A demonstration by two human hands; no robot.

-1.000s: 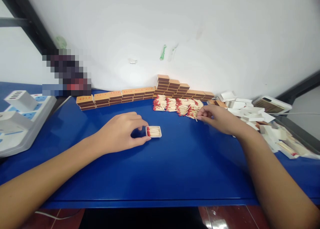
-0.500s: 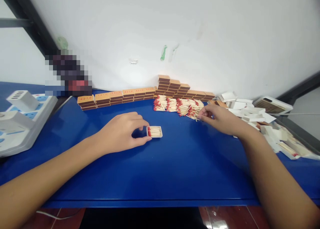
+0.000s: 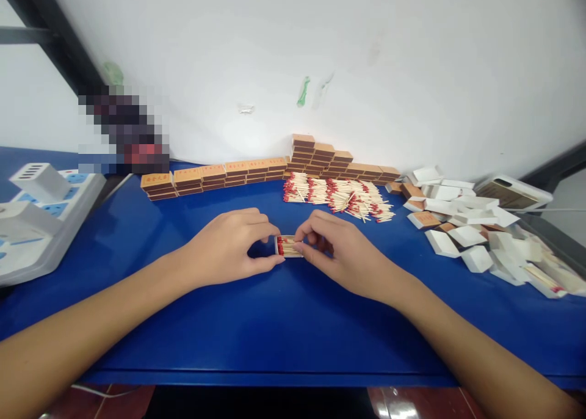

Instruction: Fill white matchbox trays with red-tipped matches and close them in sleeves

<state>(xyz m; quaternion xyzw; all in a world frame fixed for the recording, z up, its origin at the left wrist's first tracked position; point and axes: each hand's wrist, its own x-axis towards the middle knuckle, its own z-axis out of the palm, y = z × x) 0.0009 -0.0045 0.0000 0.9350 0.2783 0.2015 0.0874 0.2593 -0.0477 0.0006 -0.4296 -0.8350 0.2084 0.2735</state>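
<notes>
The left hand point(image 3: 229, 245) is pinching the tray point(image 3: 286, 246) of matches between thumb and fingers, mid-table point(image 3: 293, 321); the right hand point(image 3: 341, 251) is gripping its other end, fingers curled closed.

Entry: person, two arms in view.
- Left grip point(image 3: 229, 248): bare hand, fingers and thumb showing, knuckles visible, nothing worn.
- Right grip point(image 3: 341, 254): bare hand, same build, back of hand showing, nothing worn.
- Left forearm point(image 3: 91, 327): bare from wrist to frame edge, slim, smooth.
- Right forearm point(image 3: 462, 339): bare from wrist to frame edge, likewise slim.
- Wrists: uncovered on both sides.
- Nails: too small to describe.
</notes>
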